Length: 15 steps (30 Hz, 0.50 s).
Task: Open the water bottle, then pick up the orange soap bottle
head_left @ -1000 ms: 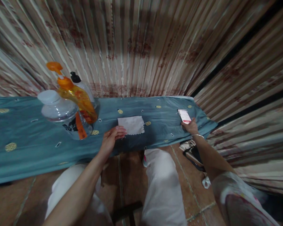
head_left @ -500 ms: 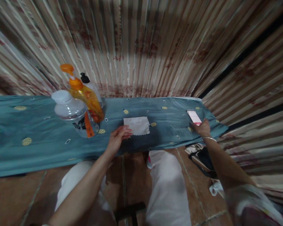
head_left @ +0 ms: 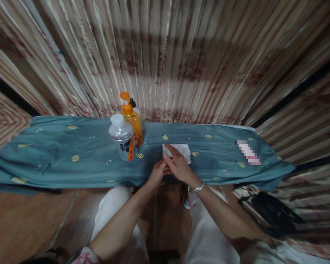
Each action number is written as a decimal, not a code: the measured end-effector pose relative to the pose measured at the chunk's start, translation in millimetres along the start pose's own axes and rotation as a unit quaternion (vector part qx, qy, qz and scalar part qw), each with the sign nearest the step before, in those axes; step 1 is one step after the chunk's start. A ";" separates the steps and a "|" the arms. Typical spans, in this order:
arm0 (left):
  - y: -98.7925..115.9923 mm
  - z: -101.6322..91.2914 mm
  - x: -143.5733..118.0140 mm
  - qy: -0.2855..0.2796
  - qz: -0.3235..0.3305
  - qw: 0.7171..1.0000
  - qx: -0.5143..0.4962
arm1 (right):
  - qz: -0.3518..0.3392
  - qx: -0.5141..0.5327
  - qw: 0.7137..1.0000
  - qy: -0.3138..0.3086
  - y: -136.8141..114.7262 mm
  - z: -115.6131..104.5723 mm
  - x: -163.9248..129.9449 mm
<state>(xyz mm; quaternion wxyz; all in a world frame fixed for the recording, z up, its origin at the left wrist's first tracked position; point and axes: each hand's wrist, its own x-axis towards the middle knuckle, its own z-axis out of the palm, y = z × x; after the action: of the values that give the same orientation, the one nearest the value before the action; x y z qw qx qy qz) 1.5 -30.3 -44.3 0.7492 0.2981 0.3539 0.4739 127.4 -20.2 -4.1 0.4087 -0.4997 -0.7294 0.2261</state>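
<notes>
A small white cloth (head_left: pixel 183 149) with a jagged edge lies flat on the blue-green covered table, partly hidden by my right hand. My right hand (head_left: pixel 179 165) reaches over it from the right, fingers stretched out to the left, a bracelet on its wrist. Close against it, my left hand (head_left: pixel 158 172) meets the right fingers at the cloth's near left corner. Its fingers are loosely extended and partly covered. I see nothing held in either hand.
Left of the cloth stand a clear white-capped bottle (head_left: pixel 121 137), an orange pump bottle (head_left: pixel 133 121) and a black-topped bottle (head_left: pixel 132 103) behind. A blurred-out phone (head_left: pixel 249 153) lies at the table's right. Curtains (head_left: pixel 165 66) hang behind; a black bag (head_left: pixel 272 211) is on the floor.
My right hand has left the phone and come left over the cloth, beside my left hand. The view has shifted left, showing more of the table's left end.
</notes>
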 end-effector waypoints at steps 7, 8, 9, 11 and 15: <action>17.4 -2.2 -27.4 -0.071 -0.082 0.991 -0.079 | -0.038 -0.090 0.993 -0.073 2.9 40.5 -0.2; 21.0 -3.6 -31.3 -0.080 -0.091 0.989 -0.080 | -0.036 -0.099 0.992 -0.070 7.7 41.0 -0.7; 24.5 -5.2 -34.9 -0.086 -0.095 0.989 -0.075 | -0.031 -0.103 0.992 -0.062 12.7 40.9 -1.0; 31.4 -8.3 -41.1 -0.085 -0.082 0.991 -0.058 | -0.010 -0.098 0.995 -0.031 23.1 39.3 -1.0; 45.4 -16.8 -50.4 -0.049 -0.015 0.999 -0.011 | 0.032 -0.086 0.995 0.035 42.0 35.3 3.8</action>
<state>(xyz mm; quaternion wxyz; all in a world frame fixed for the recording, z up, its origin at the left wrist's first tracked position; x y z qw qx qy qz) -49.9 -58.0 -5.8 0.7760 0.3071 0.3164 0.4510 120.6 2.7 -53.6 0.3822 -0.5637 -0.7150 0.1577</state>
